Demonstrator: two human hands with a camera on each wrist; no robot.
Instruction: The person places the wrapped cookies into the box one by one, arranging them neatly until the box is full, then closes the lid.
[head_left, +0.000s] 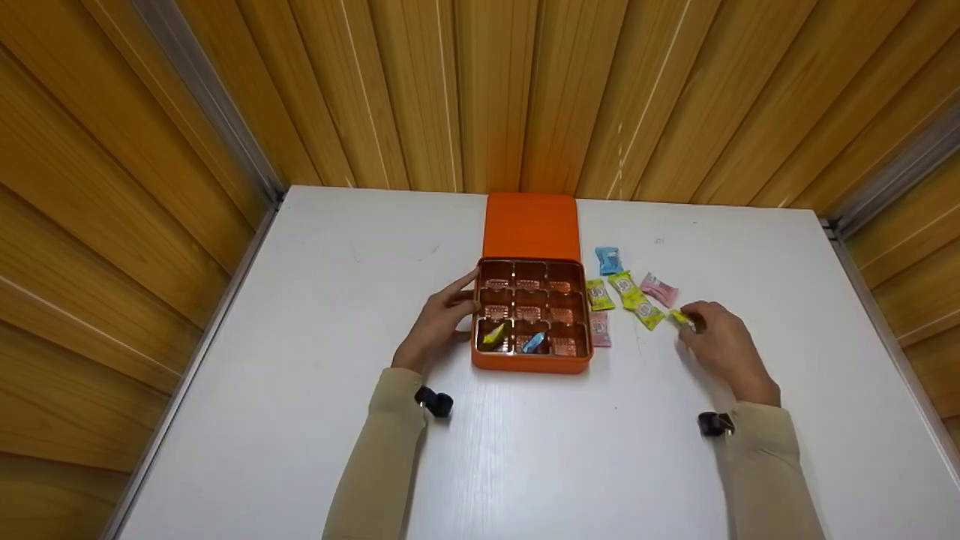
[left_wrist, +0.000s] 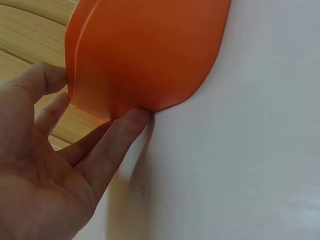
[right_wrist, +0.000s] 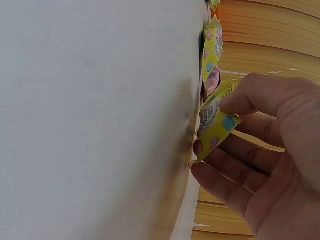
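An orange tin [head_left: 531,364] with a clear tray of small compartments stands on the table. In its front row, a yellow-wrapped candy [head_left: 493,337] lies in the left compartment and a blue-wrapped candy [head_left: 533,343] in the middle one. My left hand [head_left: 442,319] rests against the tin's left side, fairly straight fingertips touching the orange wall [left_wrist: 145,55]. Right of the tin, my right hand [head_left: 724,341] pinches a yellow candy [right_wrist: 217,120] between thumb and fingers, close over the table. Its wrapper shows pink and blue dots in the right wrist view.
Behind the tin lies its orange lid [head_left: 531,225]. Between tin and right hand are a blue candy [head_left: 609,259], several yellow candies [head_left: 646,311], a pink candy [head_left: 660,289] and another pink candy [head_left: 601,330] against the tin. Wood-patterned panels [head_left: 495,90] border the white table [head_left: 540,450].
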